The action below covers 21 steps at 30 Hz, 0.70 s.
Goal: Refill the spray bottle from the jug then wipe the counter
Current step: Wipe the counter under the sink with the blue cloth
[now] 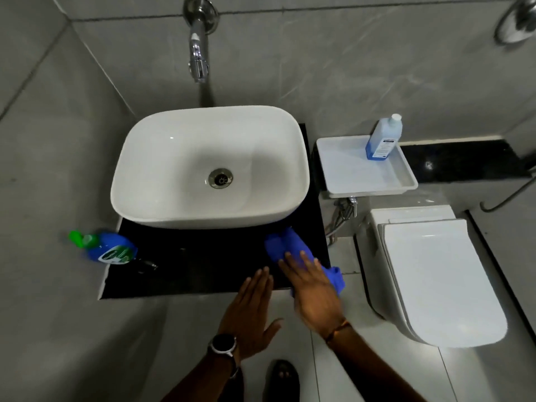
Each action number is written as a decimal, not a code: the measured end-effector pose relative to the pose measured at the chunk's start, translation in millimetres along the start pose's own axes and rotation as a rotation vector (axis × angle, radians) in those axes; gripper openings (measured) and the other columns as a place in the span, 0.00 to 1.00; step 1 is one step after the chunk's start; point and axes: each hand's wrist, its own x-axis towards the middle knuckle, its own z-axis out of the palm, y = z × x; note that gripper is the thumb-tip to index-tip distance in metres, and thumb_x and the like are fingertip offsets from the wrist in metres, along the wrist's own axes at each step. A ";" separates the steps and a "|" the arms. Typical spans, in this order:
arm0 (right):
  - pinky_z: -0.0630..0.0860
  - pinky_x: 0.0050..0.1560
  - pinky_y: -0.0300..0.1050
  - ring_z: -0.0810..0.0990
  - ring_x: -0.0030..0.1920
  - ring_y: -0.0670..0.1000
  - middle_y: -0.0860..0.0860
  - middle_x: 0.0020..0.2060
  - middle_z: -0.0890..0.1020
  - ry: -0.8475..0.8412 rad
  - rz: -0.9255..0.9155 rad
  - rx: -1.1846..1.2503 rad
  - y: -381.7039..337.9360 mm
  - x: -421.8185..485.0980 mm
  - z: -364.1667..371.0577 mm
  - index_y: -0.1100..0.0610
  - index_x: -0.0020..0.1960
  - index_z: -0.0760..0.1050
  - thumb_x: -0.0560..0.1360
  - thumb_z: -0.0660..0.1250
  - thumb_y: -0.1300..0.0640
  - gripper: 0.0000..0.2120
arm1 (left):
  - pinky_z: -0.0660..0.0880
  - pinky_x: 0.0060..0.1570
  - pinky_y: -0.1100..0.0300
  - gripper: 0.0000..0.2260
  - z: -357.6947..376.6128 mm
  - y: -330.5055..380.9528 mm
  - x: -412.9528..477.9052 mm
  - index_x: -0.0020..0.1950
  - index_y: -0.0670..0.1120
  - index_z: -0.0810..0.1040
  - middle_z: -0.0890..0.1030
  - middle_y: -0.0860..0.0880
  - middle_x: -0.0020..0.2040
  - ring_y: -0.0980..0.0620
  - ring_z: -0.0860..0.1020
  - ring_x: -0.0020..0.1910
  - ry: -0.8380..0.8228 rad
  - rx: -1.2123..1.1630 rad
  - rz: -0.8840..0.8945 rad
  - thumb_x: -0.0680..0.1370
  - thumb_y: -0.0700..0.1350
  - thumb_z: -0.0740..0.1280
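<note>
Ideally the right hand (313, 288), fingers flat and curled round nothing, presses the blue cloth (282, 242) evenly onto the black counter (188, 265), stroking leftward past the open, empty left hand (249, 311).

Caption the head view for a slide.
Right hand presses a blue cloth on the black counter before the sink; left hand open beside it, blue bottle at the counter's left edge.
</note>
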 end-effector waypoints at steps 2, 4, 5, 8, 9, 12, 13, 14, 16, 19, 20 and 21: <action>0.59 0.79 0.61 0.59 0.81 0.58 0.48 0.81 0.62 0.029 0.128 -0.076 6.0 6.6 -8.0 0.48 0.81 0.62 0.80 0.58 0.53 0.29 | 0.52 0.77 0.47 0.39 -3.5 -21.5 -22.1 0.81 0.42 0.48 0.47 0.44 0.82 0.45 0.49 0.81 0.002 0.000 -0.050 0.79 0.66 0.54; 0.53 0.81 0.61 0.53 0.82 0.61 0.49 0.83 0.56 0.027 0.290 -0.020 -4.8 35.4 -10.7 0.49 0.83 0.57 0.84 0.55 0.50 0.27 | 0.50 0.78 0.49 0.39 -10.2 -39.6 -35.9 0.81 0.42 0.47 0.47 0.44 0.82 0.46 0.48 0.81 0.013 0.007 -0.133 0.79 0.66 0.53; 0.49 0.81 0.60 0.50 0.83 0.61 0.49 0.83 0.53 0.018 0.342 0.023 -19.8 50.3 -7.6 0.50 0.83 0.54 0.85 0.54 0.49 0.28 | 0.49 0.78 0.50 0.39 -14.6 -48.0 -41.6 0.81 0.42 0.47 0.47 0.44 0.82 0.46 0.47 0.81 0.018 0.019 -0.167 0.79 0.66 0.53; 0.47 0.81 0.59 0.49 0.83 0.62 0.49 0.83 0.54 -0.041 0.193 0.010 -74.1 59.8 19.3 0.51 0.84 0.53 0.82 0.58 0.55 0.32 | 0.49 0.78 0.50 0.40 -27.6 -70.7 -56.9 0.80 0.41 0.47 0.47 0.43 0.82 0.46 0.47 0.81 0.028 0.040 -0.218 0.79 0.65 0.55; 0.49 0.82 0.59 0.52 0.83 0.61 0.49 0.82 0.57 -0.074 0.082 -0.010 -83.1 47.9 26.4 0.50 0.83 0.56 0.78 0.60 0.58 0.35 | 0.50 0.78 0.49 0.40 -30.9 -78.0 -62.3 0.80 0.40 0.48 0.48 0.42 0.82 0.45 0.48 0.81 0.029 0.040 -0.227 0.79 0.64 0.55; 0.52 0.82 0.56 0.56 0.82 0.58 0.46 0.81 0.58 -0.124 -0.056 -0.015 -67.6 11.4 22.5 0.49 0.82 0.59 0.71 0.65 0.62 0.41 | 0.51 0.78 0.48 0.39 -37.9 -99.9 -84.0 0.80 0.38 0.48 0.48 0.40 0.81 0.43 0.48 0.81 0.035 0.047 -0.266 0.79 0.63 0.55; 0.50 0.81 0.55 0.55 0.82 0.58 0.46 0.81 0.57 -0.102 -0.019 -0.014 -55.8 8.7 18.5 0.49 0.82 0.58 0.71 0.66 0.63 0.41 | 0.51 0.78 0.48 0.39 -39.4 -106.1 -91.9 0.80 0.39 0.48 0.47 0.40 0.81 0.43 0.48 0.81 0.027 0.052 -0.277 0.79 0.64 0.54; 0.49 0.82 0.55 0.54 0.82 0.58 0.46 0.82 0.56 -0.084 0.044 -0.013 -47.4 12.4 14.7 0.49 0.82 0.57 0.72 0.65 0.63 0.40 | 0.50 0.78 0.49 0.39 -40.4 -111.2 -98.9 0.80 0.39 0.47 0.46 0.41 0.82 0.43 0.48 0.81 0.013 0.059 -0.288 0.79 0.64 0.52; 0.47 0.82 0.56 0.50 0.83 0.59 0.47 0.83 0.53 -0.060 0.197 0.001 -56.9 35.1 12.0 0.49 0.83 0.54 0.77 0.61 0.61 0.37 | 0.46 0.78 0.52 0.40 -42.1 -120.3 -111.8 0.80 0.40 0.44 0.44 0.43 0.82 0.45 0.46 0.81 -0.012 0.061 -0.329 0.79 0.65 0.50; 0.43 0.81 0.58 0.45 0.83 0.63 0.50 0.83 0.49 -0.039 0.301 0.009 -115.7 68.9 29.9 0.53 0.84 0.49 0.83 0.55 0.56 0.32 | 0.41 0.77 0.52 0.41 -43.0 -125.0 -118.8 0.80 0.42 0.41 0.40 0.45 0.81 0.48 0.42 0.81 -0.010 0.064 -0.411 0.78 0.67 0.49; 0.45 0.81 0.59 0.46 0.83 0.63 0.50 0.83 0.50 -0.046 0.251 -0.003 -134.9 70.7 37.8 0.54 0.84 0.50 0.80 0.58 0.58 0.34 | 0.41 0.77 0.50 0.41 -42.9 -125.5 -120.0 0.80 0.43 0.40 0.39 0.45 0.81 0.48 0.41 0.81 -0.010 0.070 -0.425 0.78 0.68 0.48; 0.49 0.81 0.59 0.51 0.82 0.63 0.50 0.83 0.54 -0.076 0.155 -0.018 -147.3 66.6 43.2 0.53 0.83 0.54 0.76 0.61 0.60 0.37 | 0.42 0.77 0.49 0.41 -43.2 -125.9 -121.6 0.80 0.43 0.40 0.38 0.45 0.81 0.48 0.40 0.81 -0.018 0.071 -0.430 0.78 0.68 0.48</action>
